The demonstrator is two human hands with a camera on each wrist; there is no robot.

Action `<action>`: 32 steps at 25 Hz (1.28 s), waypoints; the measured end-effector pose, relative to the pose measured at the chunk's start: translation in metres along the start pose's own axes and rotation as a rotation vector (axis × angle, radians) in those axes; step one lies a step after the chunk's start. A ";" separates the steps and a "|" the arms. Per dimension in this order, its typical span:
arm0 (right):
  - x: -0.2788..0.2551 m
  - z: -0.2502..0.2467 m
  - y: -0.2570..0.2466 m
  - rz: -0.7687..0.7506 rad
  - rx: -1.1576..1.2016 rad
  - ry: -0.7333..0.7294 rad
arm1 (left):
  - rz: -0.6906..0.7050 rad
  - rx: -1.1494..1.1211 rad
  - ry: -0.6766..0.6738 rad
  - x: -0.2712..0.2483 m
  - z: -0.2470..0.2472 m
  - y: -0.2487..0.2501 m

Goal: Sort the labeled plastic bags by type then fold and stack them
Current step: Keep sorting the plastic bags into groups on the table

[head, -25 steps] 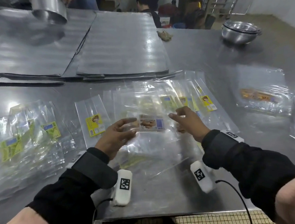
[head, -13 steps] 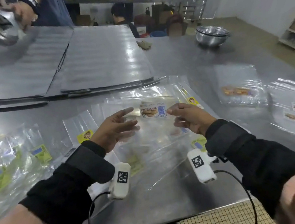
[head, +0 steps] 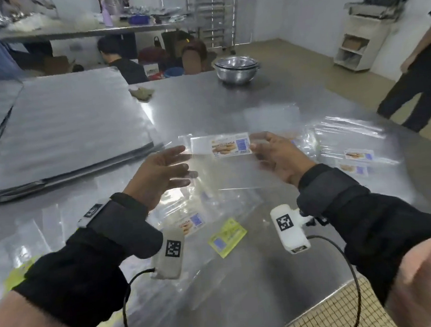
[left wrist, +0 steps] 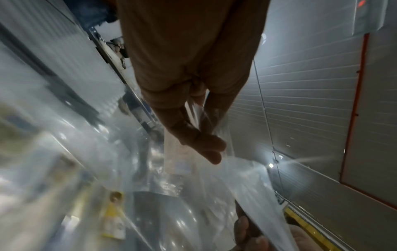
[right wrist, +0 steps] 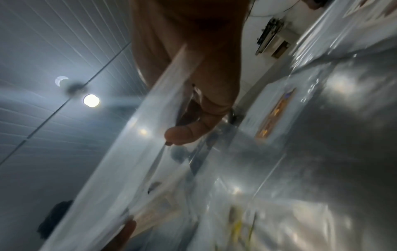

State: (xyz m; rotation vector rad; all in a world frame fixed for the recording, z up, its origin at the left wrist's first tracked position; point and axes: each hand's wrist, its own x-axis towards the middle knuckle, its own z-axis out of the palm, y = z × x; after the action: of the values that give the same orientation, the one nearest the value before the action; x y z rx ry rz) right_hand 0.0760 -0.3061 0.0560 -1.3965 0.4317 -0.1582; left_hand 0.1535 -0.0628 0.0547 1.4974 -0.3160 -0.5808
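Clearly both hands—left hand [head: 158, 175] and right hand [head: 277, 158]—pinch the clear bag [head: 225, 167] by its side edges above the table [head: 269, 107], so carry it taut toward the matching pile [head: 355, 157] at three o'clock.

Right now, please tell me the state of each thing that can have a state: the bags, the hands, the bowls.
Held bag: lifted off the table, spread flat between both hands, label facing up.
Left hand: pinches the bag's left edge, fingers nearly straight.
Right hand: pinches the bag's right edge beside the label.
Yellow-label bag: lying flat on the table.
Matching bags: piled flat at right.
Steel bowls: nested, upright.
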 end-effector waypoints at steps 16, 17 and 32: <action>0.093 -0.309 -0.070 -0.241 0.053 0.276 | -0.047 0.084 0.030 0.148 0.223 0.005; 0.090 -0.319 -0.053 -0.170 0.035 0.306 | -0.051 0.087 0.028 0.149 0.226 0.002; 0.080 -0.267 -0.018 0.163 -0.283 0.076 | -0.028 0.091 -0.079 0.153 0.236 0.000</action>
State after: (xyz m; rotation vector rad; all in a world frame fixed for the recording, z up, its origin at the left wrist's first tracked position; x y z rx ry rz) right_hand 0.0493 -0.5831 0.0283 -1.6284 0.6480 -0.0173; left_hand 0.1527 -0.3433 0.0473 1.5711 -0.3871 -0.6561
